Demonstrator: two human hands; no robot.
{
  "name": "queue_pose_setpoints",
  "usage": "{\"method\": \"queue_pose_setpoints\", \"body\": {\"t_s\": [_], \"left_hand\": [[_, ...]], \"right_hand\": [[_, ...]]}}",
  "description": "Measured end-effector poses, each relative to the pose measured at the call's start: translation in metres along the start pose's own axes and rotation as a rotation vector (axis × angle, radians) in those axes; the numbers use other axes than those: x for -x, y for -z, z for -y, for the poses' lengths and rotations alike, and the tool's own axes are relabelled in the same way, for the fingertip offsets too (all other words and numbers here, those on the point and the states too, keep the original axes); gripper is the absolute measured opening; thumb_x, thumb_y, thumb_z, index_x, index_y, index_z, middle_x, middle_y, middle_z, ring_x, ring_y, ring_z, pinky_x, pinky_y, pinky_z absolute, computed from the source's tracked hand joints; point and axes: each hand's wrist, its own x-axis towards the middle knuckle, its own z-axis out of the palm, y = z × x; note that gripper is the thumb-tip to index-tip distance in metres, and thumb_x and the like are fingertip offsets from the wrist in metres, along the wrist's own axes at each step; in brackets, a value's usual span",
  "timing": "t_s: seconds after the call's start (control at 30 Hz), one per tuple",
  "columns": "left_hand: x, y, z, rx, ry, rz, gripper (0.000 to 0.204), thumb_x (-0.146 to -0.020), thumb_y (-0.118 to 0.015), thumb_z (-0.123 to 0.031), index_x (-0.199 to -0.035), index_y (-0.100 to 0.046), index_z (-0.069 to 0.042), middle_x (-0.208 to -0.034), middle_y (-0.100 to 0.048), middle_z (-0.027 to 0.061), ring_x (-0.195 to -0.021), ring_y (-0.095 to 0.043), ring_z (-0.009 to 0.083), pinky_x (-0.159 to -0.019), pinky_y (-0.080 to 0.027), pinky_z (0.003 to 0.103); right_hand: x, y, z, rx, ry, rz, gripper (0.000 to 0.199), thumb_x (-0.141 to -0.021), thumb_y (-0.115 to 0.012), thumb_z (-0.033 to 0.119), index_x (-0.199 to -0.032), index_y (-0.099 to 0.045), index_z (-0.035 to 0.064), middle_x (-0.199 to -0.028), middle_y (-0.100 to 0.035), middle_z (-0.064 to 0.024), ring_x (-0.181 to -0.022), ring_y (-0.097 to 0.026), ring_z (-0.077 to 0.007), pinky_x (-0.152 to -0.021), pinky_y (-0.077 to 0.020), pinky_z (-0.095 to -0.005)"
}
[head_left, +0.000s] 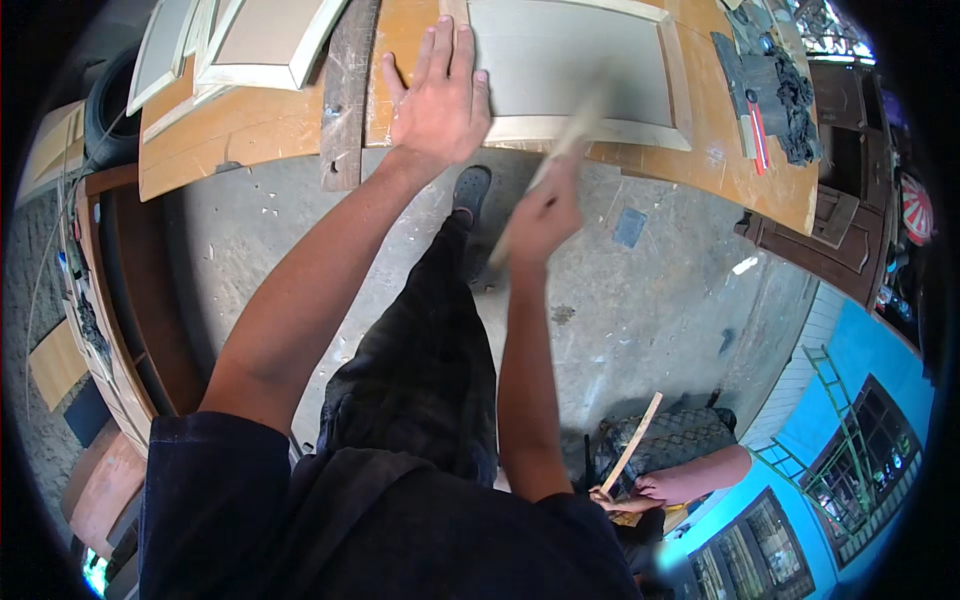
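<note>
A wooden frame with a flat grey panel (560, 60) inside it lies on the orange-brown tabletop (260, 125). My left hand (440, 100) is pressed flat on its left end, fingers stretched out and holding nothing. Near the frame's front rail, my right hand (545, 215) is closed around a long pale wooden handle (578, 125). Motion smears both hand and handle. A dark blur covers the handle's far end over the panel, so I cannot make out its shape. The handle slants up to the right, its butt below my fist.
More panelled frames (270, 45) lie at the left. A dark plank (343, 120) crosses the table. A red and white tool (755, 130) lies beside crumpled black material (795, 110). Behind me, another person's hand (603, 497) holds a wooden strip (632, 445).
</note>
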Motion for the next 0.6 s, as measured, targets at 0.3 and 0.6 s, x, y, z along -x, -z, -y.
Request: {"method": "queue_pose_setpoints", "body": {"t_s": [0.3, 0.6], "left_hand": [[0.003, 0.000, -0.002, 0.000, 0.010, 0.009, 0.060, -0.103, -0.034, -0.034, -0.157, -0.025, -0.008, -0.163, -0.023, 0.0160, -0.150, -0.025, 0.0331, -0.116, -0.008, 0.068], [0.004, -0.002, -0.003, -0.011, 0.014, 0.018, 0.060, -0.103, -0.034, -0.032, -0.157, -0.025, -0.008, -0.164, -0.022, 0.0150, -0.151, -0.023, 0.0316, -0.117, -0.007, 0.067]], "right_hand": [[0.062, -0.001, 0.013, 0.017, -0.038, 0.128, 0.040, -0.095, -0.049, 0.002, -0.134, -0.056, -0.0066, -0.138, -0.056, -0.0245, -0.107, -0.070, -0.0314, -0.085, -0.0574, -0.0349], [0.075, -0.010, 0.021, 0.003, -0.102, 0.067, 0.032, -0.100, -0.047, 0.007, -0.123, -0.061, -0.0098, -0.137, -0.057, -0.0257, -0.116, -0.066, -0.0322, -0.093, -0.0538, -0.0349]]}}
